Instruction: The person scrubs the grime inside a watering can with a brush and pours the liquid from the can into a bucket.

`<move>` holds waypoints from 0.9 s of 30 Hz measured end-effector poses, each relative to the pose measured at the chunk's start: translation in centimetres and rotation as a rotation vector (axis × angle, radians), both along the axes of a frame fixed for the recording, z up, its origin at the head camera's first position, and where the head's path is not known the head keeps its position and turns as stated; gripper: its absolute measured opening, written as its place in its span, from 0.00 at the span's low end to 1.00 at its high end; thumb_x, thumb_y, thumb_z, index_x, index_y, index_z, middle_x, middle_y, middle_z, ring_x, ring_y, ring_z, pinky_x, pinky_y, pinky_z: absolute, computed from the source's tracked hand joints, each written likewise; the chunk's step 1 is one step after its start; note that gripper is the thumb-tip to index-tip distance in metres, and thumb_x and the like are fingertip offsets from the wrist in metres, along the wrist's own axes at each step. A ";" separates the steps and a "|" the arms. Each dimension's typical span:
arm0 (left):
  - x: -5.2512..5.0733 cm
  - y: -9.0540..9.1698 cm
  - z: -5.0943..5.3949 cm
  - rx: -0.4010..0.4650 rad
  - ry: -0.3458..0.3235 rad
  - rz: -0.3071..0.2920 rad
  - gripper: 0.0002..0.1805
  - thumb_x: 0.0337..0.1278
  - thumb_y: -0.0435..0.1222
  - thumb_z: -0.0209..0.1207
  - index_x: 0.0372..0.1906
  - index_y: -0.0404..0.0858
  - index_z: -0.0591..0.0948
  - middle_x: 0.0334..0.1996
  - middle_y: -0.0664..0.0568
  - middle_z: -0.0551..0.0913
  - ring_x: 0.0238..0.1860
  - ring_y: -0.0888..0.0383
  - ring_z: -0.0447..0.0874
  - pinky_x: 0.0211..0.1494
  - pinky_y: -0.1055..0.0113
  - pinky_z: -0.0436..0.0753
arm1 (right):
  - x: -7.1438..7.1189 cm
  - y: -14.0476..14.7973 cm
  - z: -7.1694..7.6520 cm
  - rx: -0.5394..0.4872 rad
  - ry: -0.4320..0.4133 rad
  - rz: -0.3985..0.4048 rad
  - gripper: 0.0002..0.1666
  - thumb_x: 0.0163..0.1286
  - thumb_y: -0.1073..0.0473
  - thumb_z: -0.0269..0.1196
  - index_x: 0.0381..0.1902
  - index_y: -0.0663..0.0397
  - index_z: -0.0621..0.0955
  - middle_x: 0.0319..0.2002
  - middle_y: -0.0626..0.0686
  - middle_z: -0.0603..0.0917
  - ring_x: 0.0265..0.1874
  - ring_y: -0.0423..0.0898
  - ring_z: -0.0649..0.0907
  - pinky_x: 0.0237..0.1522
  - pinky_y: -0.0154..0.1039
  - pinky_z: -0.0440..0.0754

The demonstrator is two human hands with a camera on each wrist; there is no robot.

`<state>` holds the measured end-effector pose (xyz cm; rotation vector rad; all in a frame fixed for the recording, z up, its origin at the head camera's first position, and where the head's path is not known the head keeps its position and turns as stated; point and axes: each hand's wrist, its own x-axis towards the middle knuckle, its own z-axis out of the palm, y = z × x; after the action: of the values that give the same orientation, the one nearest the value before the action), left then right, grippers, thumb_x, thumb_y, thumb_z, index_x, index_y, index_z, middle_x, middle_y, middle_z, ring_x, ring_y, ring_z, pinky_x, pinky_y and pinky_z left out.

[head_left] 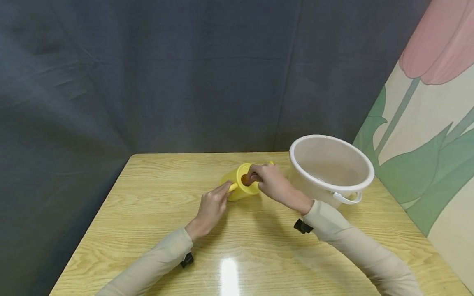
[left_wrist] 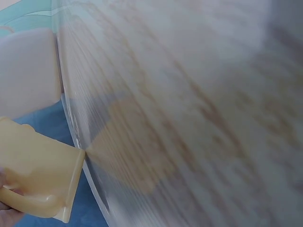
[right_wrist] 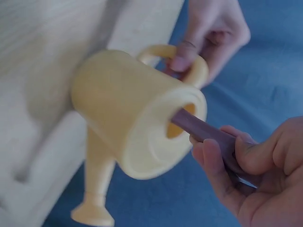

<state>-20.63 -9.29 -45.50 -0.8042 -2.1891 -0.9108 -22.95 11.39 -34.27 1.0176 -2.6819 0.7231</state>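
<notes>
A yellow watering can (right_wrist: pixel 113 94) stands on the wooden table, its spout (right_wrist: pixel 98 175) pointing away from the handle. My left hand (head_left: pixel 212 209) grips the can's looped handle; its thumb and fingers wrap the loop in the right wrist view. Between the thumb and fingers of my right hand (head_left: pixel 275 184) is a slim, brownish stick-like handle (right_wrist: pixel 203 130). Its far end goes through the round opening in the can's top and is hidden inside, so its kind cannot be told. In the left wrist view, the can (left_wrist: pixel 38 161) shows at the lower left.
Just right of the can stands a white bucket (head_left: pixel 329 158) with a handle (head_left: pixel 348 200) hanging at its front. A dark curtain (head_left: pixel 207 82) lies behind the table (head_left: pixel 148 193). A wall with painted tulips (head_left: pixel 437 156) is on the right.
</notes>
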 end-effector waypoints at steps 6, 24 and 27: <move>0.0 0.1 0.1 0.005 -0.010 -0.002 0.20 0.57 0.20 0.63 0.56 0.23 0.78 0.52 0.32 0.80 0.49 0.42 0.85 0.48 0.63 0.84 | 0.2 0.6 1.6 -0.008 0.031 -0.060 0.10 0.65 0.74 0.61 0.31 0.56 0.84 0.28 0.52 0.88 0.18 0.43 0.74 0.20 0.37 0.73; 0.0 0.1 0.1 -0.005 0.015 0.006 0.19 0.57 0.20 0.63 0.55 0.25 0.80 0.51 0.33 0.82 0.48 0.42 0.85 0.48 0.62 0.85 | 0.3 -0.1 -0.9 0.003 0.011 -0.006 0.14 0.61 0.80 0.59 0.32 0.58 0.84 0.31 0.51 0.88 0.32 0.48 0.86 0.37 0.45 0.86; 0.0 0.1 0.2 -0.007 0.019 0.006 0.19 0.57 0.20 0.63 0.55 0.25 0.80 0.51 0.33 0.82 0.47 0.43 0.86 0.47 0.63 0.85 | 0.3 0.4 0.2 0.003 0.017 -0.028 0.14 0.60 0.80 0.60 0.31 0.57 0.84 0.30 0.51 0.88 0.29 0.47 0.84 0.33 0.44 0.84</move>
<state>-20.62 -9.18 -45.32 -0.8063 -2.1785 -0.8899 -22.63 11.79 -34.07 0.9804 -2.6783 0.7025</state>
